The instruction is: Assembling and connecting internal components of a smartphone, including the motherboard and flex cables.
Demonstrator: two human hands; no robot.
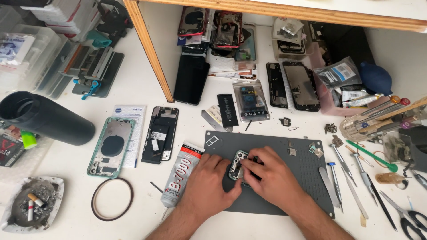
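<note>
Centrally, on a grey mat (284, 195) laid over the cluttered white worktop (138, 89), a phone housing (238, 165) is gripped by the left hand (209, 180) and right hand (271, 175), a glue tube (180, 175) just left of the mat.

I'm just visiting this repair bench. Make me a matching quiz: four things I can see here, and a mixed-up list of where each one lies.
Things:
1. glue tube
2. green phone frame
3. scissors
4. ashtray

Places:
A. bottom-left corner of the table
B. bottom-right corner of the table
C. just beyond the brown ring, left of the dark opened phone
D. beside the left hand, at the grey mat's left edge

Pairs: 1-D, 2-C, 3-B, 4-A
</note>
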